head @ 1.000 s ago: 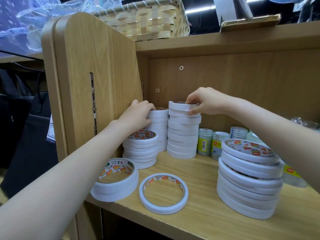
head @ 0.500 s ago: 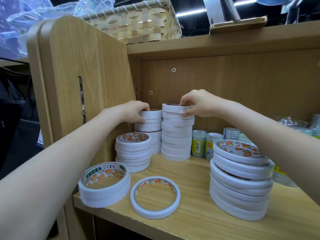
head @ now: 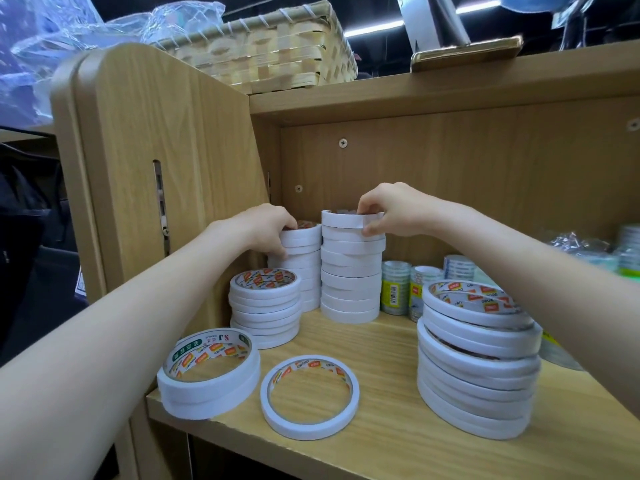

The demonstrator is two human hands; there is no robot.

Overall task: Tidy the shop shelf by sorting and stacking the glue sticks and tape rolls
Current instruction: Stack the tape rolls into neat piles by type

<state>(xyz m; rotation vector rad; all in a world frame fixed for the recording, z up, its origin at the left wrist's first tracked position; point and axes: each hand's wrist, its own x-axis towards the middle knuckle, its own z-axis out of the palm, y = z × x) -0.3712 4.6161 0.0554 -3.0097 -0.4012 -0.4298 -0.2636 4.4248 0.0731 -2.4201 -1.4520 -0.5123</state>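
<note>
Since half a second ago your right hand (head: 391,211) has re-pinched the top roll (head: 349,219) of the rear stack (head: 349,271); left hand (head: 263,228) apparently grips its neighbour stack (head: 304,261). Square edges gently.

tall stacks (head: 351,271) rear-left | big stack (head: 476,368) right | loose roll (head: 309,396) front (flat)

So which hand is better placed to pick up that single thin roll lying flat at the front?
Probably left: the left hand is nearer the single roll, while the right hand grips the tall stack's top roll.
</note>
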